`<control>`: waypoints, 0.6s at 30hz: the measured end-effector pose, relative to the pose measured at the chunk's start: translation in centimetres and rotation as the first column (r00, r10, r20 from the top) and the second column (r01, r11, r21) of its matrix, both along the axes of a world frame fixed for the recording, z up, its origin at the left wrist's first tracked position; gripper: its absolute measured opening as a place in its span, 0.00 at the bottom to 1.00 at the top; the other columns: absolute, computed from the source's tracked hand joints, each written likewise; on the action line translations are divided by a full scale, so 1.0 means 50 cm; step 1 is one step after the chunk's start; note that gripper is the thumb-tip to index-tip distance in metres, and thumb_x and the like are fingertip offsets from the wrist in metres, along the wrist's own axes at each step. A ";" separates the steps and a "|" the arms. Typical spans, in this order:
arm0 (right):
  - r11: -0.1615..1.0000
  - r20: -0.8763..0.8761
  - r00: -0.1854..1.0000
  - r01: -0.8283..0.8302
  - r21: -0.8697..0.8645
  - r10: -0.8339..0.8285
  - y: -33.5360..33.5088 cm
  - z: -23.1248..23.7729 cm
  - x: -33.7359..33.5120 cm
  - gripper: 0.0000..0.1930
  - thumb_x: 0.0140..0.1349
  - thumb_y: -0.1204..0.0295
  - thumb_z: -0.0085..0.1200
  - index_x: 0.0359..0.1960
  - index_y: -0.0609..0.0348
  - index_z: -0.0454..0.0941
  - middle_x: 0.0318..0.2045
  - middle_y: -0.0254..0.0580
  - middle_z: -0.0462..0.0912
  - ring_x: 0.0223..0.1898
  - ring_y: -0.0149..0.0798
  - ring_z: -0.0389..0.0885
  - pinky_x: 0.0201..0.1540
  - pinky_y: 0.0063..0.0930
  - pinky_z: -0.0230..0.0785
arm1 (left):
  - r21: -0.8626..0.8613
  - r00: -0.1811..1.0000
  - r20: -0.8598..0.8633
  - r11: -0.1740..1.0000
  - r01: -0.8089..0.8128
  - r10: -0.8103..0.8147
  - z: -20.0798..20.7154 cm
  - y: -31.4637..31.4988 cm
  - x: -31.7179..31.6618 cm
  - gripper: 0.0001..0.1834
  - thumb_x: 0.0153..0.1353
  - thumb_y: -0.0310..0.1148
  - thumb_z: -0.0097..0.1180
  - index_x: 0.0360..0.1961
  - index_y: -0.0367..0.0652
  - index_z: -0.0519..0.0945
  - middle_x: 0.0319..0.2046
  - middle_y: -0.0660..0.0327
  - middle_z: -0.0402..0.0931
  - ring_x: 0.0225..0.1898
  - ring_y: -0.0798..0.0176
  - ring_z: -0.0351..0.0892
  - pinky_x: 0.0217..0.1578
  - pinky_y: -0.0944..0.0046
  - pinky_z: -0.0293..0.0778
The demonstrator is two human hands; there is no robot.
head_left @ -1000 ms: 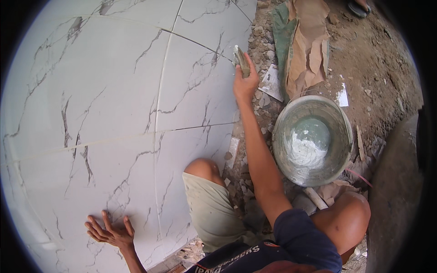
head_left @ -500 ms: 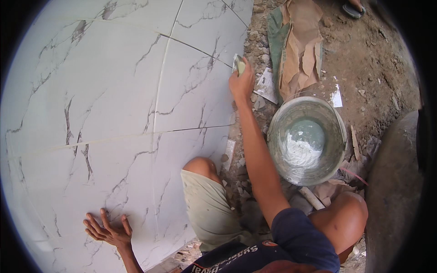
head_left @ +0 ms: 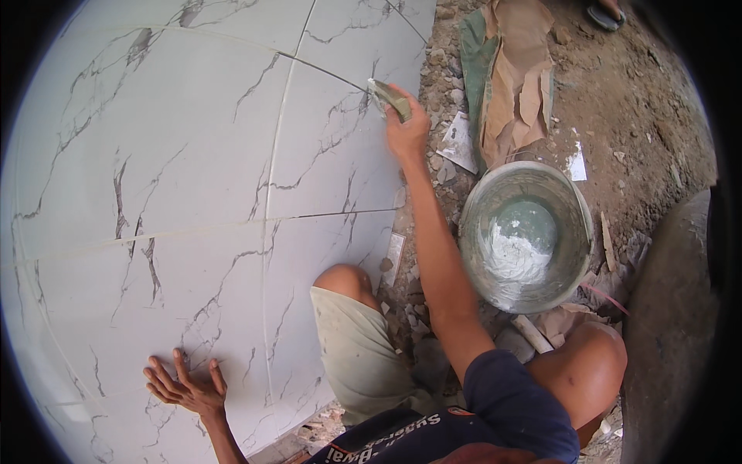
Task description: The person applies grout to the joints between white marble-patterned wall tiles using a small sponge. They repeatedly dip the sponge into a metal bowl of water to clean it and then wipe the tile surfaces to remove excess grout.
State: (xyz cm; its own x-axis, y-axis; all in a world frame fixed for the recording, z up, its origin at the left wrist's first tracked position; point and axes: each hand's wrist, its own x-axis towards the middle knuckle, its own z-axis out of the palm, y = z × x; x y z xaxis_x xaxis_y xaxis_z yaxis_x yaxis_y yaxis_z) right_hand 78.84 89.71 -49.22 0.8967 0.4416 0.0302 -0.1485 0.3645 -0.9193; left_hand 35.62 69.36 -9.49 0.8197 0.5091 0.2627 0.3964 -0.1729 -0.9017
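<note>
My right hand grips a flat olive-grey scraper with white paste on its edge. The scraper's tip meets the dark joint near the right edge of the white, grey-veined tile floor. Flat on the tiles at the lower left rests my left hand, fingers spread and holding nothing. Right of my right forearm stands a grey bucket with white paste in its bottom. Some tile joints look filled with white; the joint at the scraper and the one below it show dark stretches.
Torn brown paper sacking lies beyond the bucket on rubble-strewn soil. White tile scraps sit beside the floor's edge. A sandalled foot shows at the top right. A grey rounded surface borders the right side.
My right hand has moved the scraper inward from the tile edge, leftward along the dark joint, and the scraper now lies more tilted. My left hand stays in place.
</note>
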 end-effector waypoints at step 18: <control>0.940 0.337 0.899 0.328 -0.093 -0.280 0.022 -0.079 -0.076 0.27 0.55 0.90 0.59 0.57 0.60 0.87 0.56 0.52 0.89 0.58 0.57 0.86 0.63 0.48 0.78 | -0.003 1.000 -0.008 1.000 0.008 -0.008 -0.001 0.003 0.002 0.39 0.74 0.59 0.57 0.77 0.45 0.71 0.83 0.43 0.54 0.85 0.38 0.46 0.82 0.36 0.39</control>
State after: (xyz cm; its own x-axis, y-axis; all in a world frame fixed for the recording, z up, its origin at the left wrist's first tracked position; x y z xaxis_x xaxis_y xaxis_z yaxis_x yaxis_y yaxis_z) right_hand 75.03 90.81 -53.16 0.9419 0.1700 0.2897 0.2535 0.2060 -0.9451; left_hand 35.74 69.52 -9.53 0.8256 0.5035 0.2547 0.3880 -0.1790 -0.9041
